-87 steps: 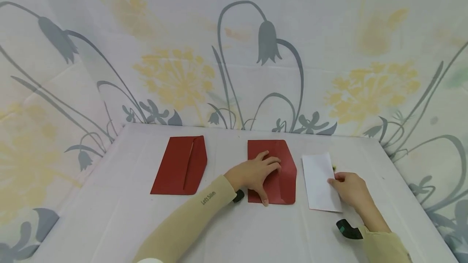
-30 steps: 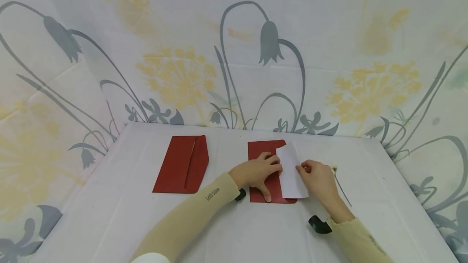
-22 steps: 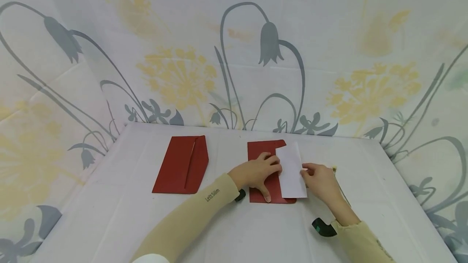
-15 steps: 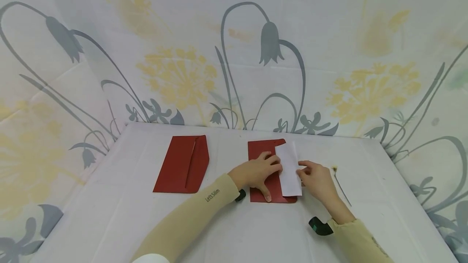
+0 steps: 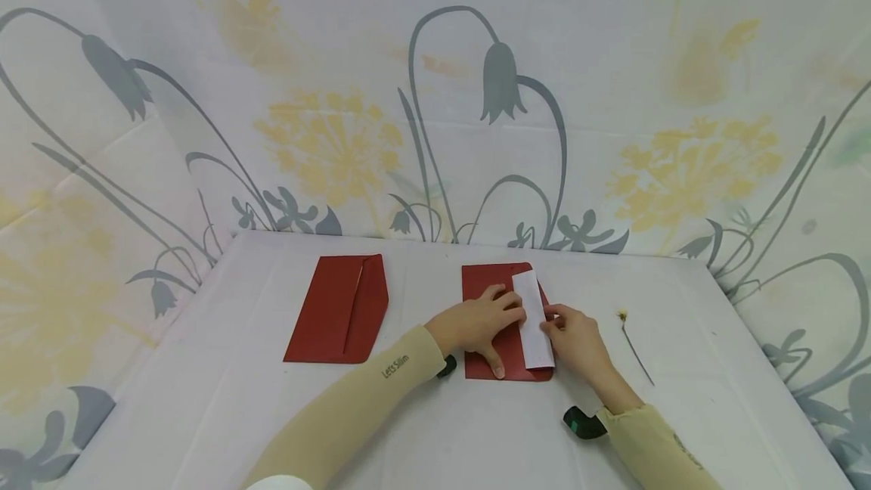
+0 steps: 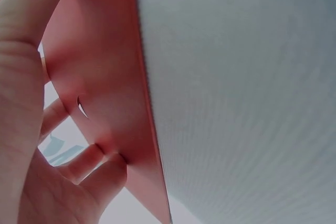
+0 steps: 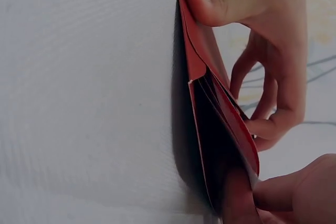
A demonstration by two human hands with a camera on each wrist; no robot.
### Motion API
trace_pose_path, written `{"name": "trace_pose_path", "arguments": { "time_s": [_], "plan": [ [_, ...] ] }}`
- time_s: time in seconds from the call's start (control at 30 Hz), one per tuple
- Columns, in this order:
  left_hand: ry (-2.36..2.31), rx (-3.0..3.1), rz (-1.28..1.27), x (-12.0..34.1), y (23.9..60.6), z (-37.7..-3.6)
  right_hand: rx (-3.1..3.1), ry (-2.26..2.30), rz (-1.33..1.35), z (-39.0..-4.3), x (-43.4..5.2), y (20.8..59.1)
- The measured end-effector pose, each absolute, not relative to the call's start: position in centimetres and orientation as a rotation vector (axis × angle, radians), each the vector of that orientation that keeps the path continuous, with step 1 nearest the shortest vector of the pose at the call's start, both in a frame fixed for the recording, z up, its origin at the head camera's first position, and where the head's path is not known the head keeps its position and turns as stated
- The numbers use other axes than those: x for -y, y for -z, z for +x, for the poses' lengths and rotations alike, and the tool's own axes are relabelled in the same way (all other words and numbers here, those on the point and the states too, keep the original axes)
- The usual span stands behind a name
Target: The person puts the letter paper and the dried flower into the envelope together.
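Has just pushed the white paper (image 5: 536,320) further leftward into the red envelope (image 5: 510,345), towards the far edge of the table (image 5: 408,429) and a little right of its middle. Leaves only a narrow strip of white in view now, slimmer than half a second ago, and uncovers a sliver of red flap along its right side. Pinches that right edge between thumb and fingertip of the right hand (image 5: 578,339), narrow and close. Keeps the left hand (image 5: 472,324) in the same place as before, wide across the envelope's front, with the thumb by its near edge and the fingertips close to the pocket mouth; seems to press for steadiness. Can make out, in the right wrist view, a dark gap at the envelope's opening, but cannot tell how deep the paper reaches inside. Looks well along with the insertion, judging by so thin a strip left outside, though apt to crease the paper if caught at the mouth. Leaves untouched a second red envelope (image 5: 336,308) towards the table's far left corner and a long-stemmed yellow flower (image 5: 636,354) over towards its right edge.
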State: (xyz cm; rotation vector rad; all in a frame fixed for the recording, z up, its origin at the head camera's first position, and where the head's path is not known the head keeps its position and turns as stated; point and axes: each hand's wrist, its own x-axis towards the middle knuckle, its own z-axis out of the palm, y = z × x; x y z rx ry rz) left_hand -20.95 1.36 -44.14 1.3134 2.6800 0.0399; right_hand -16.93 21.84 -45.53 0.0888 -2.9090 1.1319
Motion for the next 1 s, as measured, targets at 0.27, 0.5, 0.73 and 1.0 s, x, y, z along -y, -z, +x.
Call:
{"name": "trace_pose_path", "arguments": {
  "time_s": [0.27, 0.5, 0.73, 1.0],
  "plan": [
    [-0.057, -2.671, 1.314, -1.5, 44.0, -20.8, 2.935, -1.452, -0.07, -16.7, -22.4, 46.1],
    [-0.015, -2.678, 1.324, -1.4, 44.2, -21.0, 2.906, -1.346, -0.042, -17.3, -21.8, 46.7],
    [0.042, -2.699, 1.32, -1.3, 44.2, -21.1, 2.904, -1.287, -0.046, -17.4, -21.2, 46.6],
    [0.063, -2.704, 1.354, -1.3, 44.1, -21.1, 2.915, -1.316, -0.079, -17.0, -21.7, 46.0]
  ]
}}
